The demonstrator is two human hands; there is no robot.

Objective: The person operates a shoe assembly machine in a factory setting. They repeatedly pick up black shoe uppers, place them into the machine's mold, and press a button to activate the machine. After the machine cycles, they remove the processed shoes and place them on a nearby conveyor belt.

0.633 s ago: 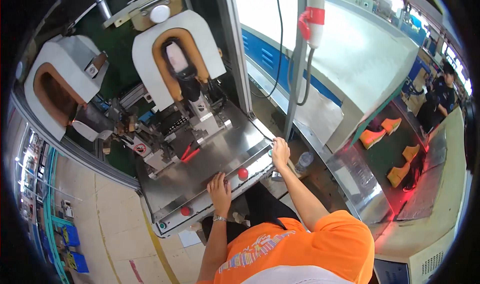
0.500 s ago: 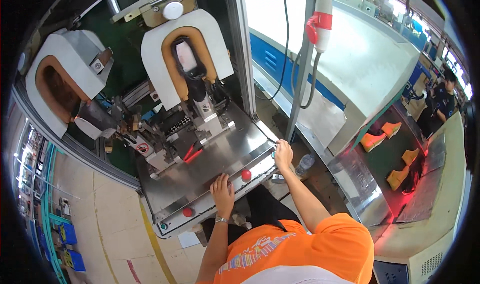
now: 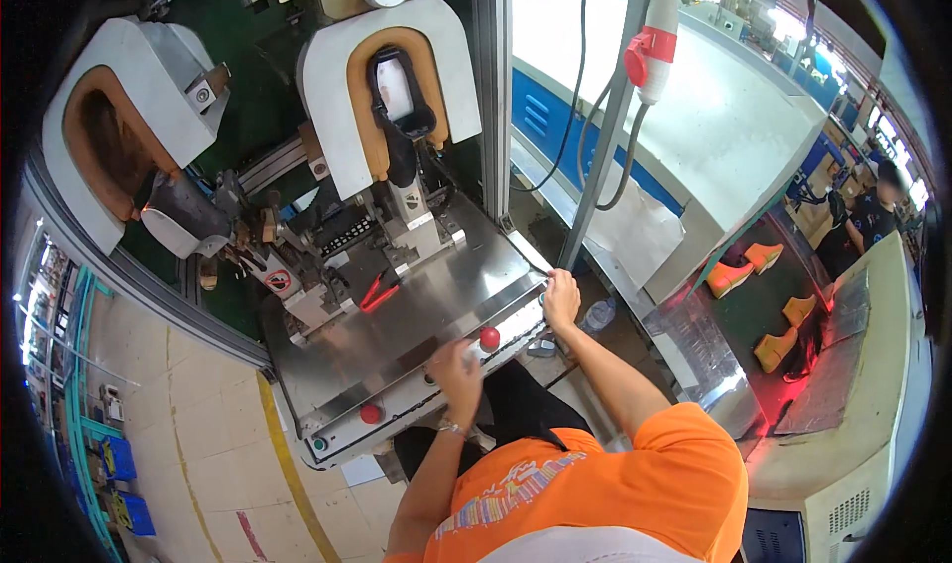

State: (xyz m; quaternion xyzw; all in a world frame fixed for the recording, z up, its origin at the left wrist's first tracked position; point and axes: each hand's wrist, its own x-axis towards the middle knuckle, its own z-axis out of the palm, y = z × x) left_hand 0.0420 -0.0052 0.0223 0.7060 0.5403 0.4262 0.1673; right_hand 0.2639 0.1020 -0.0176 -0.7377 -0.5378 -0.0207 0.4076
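Observation:
My left hand (image 3: 456,372) is smeared by motion above the machine's front control panel (image 3: 421,389), just left of a round red button (image 3: 489,338); its fingers cannot be made out. At the panel's right end, my right hand (image 3: 561,300) curls its fingers over the corner, thumb side toward the panel. Behind the panel lies a flat metal bed (image 3: 446,285) with red-handled pliers or snips (image 3: 379,293) on it. The right U-shaped padded clamp (image 3: 325,117) surrounds a dark shoe-shaped form (image 3: 402,97). A second such clamp (image 3: 74,166) stands at the left, a dark form (image 3: 183,206) by its opening.
Another red button (image 3: 371,413) and a green one (image 3: 319,444) sit toward the panel's left end. To the right, orange shoe parts (image 3: 729,278) lie in a red-lit machine tray. A metal post (image 3: 605,126) carries a red-and-white plug (image 3: 650,57). A person (image 3: 878,211) is farther off.
My left hand has lifted off the bed's front edge and shifted right, toward the red button. My right hand stays at the panel's right corner. The view has shifted slightly.

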